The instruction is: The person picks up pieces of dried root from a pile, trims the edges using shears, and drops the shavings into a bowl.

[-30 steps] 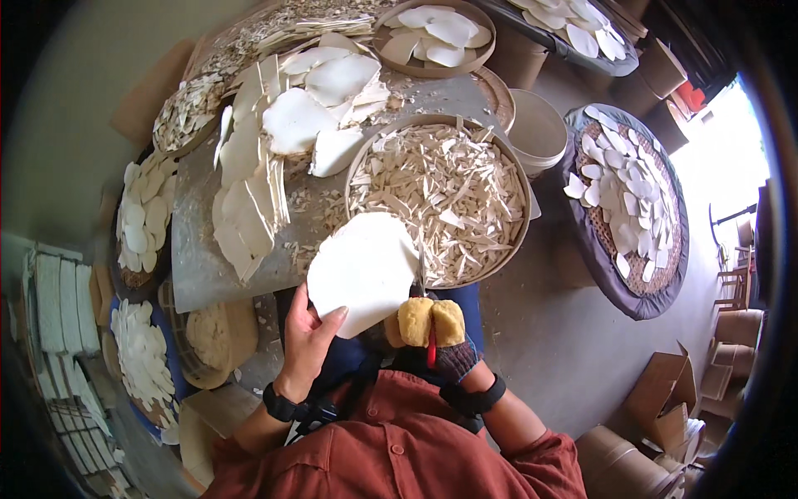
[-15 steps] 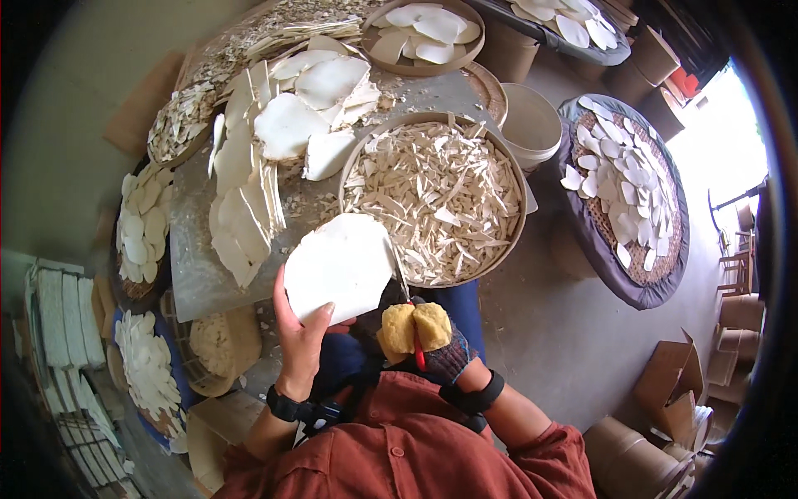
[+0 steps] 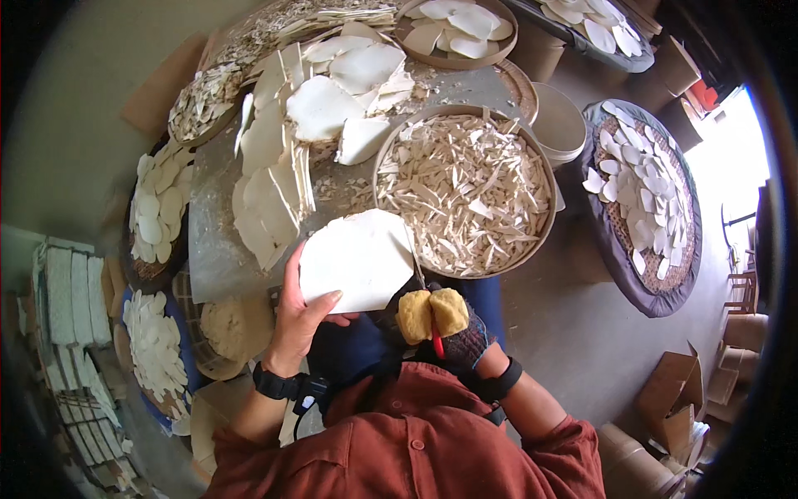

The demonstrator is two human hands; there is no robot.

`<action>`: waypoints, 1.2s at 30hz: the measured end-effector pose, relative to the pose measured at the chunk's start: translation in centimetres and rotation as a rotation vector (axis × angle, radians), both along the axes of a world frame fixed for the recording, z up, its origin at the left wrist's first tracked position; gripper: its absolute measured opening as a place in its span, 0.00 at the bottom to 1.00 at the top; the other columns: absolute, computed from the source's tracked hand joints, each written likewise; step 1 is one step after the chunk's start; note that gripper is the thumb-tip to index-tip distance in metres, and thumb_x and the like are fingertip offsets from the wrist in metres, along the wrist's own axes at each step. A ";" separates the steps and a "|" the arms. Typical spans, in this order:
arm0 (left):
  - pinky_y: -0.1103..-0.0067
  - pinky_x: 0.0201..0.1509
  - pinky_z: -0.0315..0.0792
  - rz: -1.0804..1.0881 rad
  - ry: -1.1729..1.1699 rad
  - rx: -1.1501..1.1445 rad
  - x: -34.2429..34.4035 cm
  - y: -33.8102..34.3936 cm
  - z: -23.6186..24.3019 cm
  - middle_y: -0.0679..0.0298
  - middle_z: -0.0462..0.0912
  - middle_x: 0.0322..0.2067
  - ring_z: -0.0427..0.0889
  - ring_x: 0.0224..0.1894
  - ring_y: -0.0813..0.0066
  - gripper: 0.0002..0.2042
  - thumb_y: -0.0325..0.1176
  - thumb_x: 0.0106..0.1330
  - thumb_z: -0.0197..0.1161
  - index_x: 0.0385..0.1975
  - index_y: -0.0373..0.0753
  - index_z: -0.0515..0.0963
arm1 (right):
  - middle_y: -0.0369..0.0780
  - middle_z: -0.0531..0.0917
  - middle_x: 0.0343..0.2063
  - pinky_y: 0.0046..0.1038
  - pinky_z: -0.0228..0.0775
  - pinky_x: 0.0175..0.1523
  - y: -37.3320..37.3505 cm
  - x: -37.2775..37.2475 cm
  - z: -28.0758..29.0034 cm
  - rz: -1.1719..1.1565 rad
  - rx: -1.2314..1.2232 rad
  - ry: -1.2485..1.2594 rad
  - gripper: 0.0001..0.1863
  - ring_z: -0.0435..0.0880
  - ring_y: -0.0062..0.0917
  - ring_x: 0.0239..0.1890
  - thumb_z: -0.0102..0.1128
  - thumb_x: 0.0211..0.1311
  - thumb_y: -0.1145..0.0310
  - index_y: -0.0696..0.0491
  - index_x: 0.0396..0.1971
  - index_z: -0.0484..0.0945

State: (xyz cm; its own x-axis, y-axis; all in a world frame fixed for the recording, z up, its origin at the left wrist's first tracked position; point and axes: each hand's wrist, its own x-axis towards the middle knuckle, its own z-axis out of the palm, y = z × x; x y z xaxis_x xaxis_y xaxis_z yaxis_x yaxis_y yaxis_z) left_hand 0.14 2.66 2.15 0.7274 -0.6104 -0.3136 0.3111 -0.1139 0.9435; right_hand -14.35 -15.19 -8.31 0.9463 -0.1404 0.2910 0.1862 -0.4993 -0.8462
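My left hand (image 3: 293, 333) is bare and pinches a flat off-white sheet (image 3: 356, 259) by its lower left edge, thumb on top. The sheet has a rounded, uneven outline. In my right hand (image 3: 470, 339), which wears a dark knitted glove, are scissors (image 3: 434, 316) with thick yellow foam wrapped around the handles and a red part showing below. Their blades point away from me and lie along the sheet's right edge. Just beyond the scissors stands a round tray (image 3: 552, 212) filled with pale, chip-like scraps (image 3: 465, 191).
Stacked larger sheets (image 3: 328, 108) cover the worktable (image 3: 212, 266) at the left. Beyond them is a round tray with cut pieces (image 3: 465, 33). A white bucket (image 3: 559, 125) stands right of the scraps. Further trays of pieces (image 3: 644, 191) flank me. Cardboard boxes (image 3: 669, 387) sit lower right.
The view has swung a little, so the surroundings sit further right. The sheet has turned slightly in my left hand, and the scissors remain at its right edge.
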 end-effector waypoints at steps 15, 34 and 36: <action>0.81 0.22 0.78 -0.016 0.128 0.045 1.2 3.1 0.3 0.52 0.69 0.48 0.81 0.26 0.65 0.37 0.25 0.54 0.57 0.63 0.43 0.44 | 0.41 0.80 0.35 0.30 0.72 0.41 3.3 0.0 -1.8 0.063 0.765 0.235 0.16 0.79 0.34 0.37 0.61 0.46 0.66 0.52 0.38 0.76; 0.80 0.46 0.70 0.285 -0.169 -0.033 1.6 0.2 -1.5 0.52 0.70 0.49 0.75 0.42 0.74 0.31 0.21 0.58 0.54 0.61 0.39 0.50 | 0.38 0.78 0.41 0.27 0.67 0.54 0.7 -1.4 0.3 0.182 0.836 0.324 0.14 0.76 0.25 0.47 0.51 0.62 0.68 0.57 0.46 0.70; 0.78 0.49 0.68 0.400 -0.283 -0.087 1.4 -0.6 -3.3 0.53 0.70 0.49 0.73 0.45 0.73 0.30 0.21 0.58 0.54 0.60 0.39 0.50 | 0.37 0.79 0.40 0.27 0.67 0.53 1.0 -1.7 0.1 0.151 0.741 0.314 0.14 0.77 0.25 0.46 0.52 0.61 0.67 0.56 0.45 0.71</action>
